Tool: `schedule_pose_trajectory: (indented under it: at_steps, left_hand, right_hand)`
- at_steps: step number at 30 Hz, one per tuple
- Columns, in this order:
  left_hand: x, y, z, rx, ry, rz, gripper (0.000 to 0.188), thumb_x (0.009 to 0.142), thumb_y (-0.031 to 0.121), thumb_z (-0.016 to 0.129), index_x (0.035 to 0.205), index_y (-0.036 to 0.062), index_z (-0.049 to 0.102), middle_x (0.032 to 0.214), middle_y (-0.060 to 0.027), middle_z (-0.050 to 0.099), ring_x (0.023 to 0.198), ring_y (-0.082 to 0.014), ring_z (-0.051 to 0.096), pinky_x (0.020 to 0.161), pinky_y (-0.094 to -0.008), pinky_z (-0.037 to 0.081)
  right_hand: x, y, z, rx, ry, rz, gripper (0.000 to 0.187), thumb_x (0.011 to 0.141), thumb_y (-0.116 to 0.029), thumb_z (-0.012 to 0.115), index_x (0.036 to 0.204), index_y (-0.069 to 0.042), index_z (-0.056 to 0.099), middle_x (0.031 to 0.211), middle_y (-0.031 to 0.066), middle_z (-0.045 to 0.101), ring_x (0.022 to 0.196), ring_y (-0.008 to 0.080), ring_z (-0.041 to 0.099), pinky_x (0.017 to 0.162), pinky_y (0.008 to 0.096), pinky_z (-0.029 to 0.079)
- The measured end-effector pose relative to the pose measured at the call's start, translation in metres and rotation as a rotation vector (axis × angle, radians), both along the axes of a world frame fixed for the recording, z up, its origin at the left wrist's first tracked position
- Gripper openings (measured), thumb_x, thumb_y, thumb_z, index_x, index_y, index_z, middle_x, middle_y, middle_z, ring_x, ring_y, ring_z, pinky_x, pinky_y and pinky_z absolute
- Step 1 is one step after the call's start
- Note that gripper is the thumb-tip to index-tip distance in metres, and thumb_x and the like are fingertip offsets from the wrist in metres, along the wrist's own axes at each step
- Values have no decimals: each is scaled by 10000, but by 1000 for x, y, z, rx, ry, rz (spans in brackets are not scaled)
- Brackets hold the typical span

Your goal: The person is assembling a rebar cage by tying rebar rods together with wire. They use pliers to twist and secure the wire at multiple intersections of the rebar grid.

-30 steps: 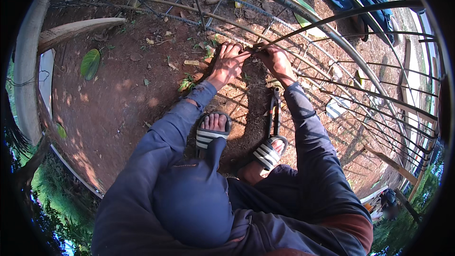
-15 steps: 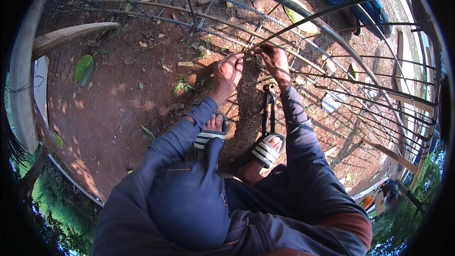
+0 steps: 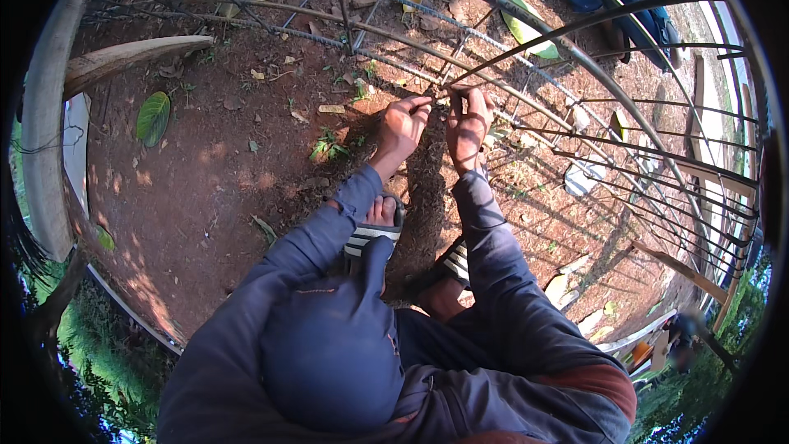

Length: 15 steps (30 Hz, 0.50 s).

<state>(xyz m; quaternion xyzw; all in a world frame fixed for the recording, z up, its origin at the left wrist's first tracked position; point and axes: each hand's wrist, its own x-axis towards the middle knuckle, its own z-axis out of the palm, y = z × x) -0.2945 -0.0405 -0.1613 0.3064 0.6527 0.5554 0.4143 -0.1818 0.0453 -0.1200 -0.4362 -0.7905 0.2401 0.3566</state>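
Here, left hand (image 3: 399,130), fingers together, right hand (image 3: 468,132), fingers unclear, beside one steel-bar cage (image 3: 561,33), two striped sandals (image 3: 364,236).

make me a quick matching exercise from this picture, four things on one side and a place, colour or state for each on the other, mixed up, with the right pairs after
Column one
1. left hand
2. metal bar frame
3. left sandal
4. oval green leaf

Column two
A. dark, with white stripes across it
B. curving across the upper and right parts of the picture
C. lying on reddish-brown soil, toward the picture's left side
D. bare, just to the left of the right hand

Right pairs
1-D, 2-B, 3-A, 4-C
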Motion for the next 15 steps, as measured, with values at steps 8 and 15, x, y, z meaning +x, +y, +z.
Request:
schedule_pose_trajectory:
  at_steps: [8, 15]
  left_hand:
    - [-16, 29, 50, -393, -844, 127, 149, 976, 77, 607, 1084, -22, 635, 821, -51, 641, 553, -95, 485, 502, -262, 418]
    - [11, 36, 64, -214, -1242, 298, 204, 1066, 155, 448, 1082, 20, 600, 840, -55, 609, 605, -111, 490, 578, -273, 447]
  right_hand:
    - [18, -7, -27, 268, -197, 54, 188, 821, -110, 758, 1004, -129, 723, 1187, 28, 708, 1221, 224, 624, 1094, 449, 365]
    - [23, -18, -21, 46, -173, 153, 178, 871, -140, 629, 993, -52, 724, 1372, 142, 584, 1355, 370, 473, 1168, 548, 290]
